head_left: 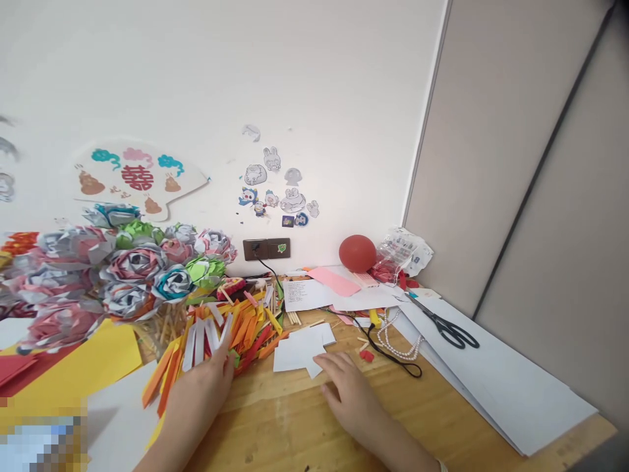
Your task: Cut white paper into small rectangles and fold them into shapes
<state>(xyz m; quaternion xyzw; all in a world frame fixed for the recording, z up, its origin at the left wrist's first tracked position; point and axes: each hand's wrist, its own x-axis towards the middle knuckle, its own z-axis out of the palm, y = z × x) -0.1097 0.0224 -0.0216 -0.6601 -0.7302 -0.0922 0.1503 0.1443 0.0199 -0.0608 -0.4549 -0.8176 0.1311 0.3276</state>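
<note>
At the pile of folded orange, yellow and red paper strips, my left hand is closed, with a white folded paper strip at its fingertips. More white folded strips lie just left of it, on top of the pile. My right hand is open, its fingers stretched out and the thumb apart. Its fingertips reach the right edge of some small white paper pieces, which overlap one another on the wooden table.
Paper flowers crowd the left side beside yellow paper. Black-handled scissors rest on white sheets at the right. A red balloon, a bead string and a black cord lie beyond my right hand.
</note>
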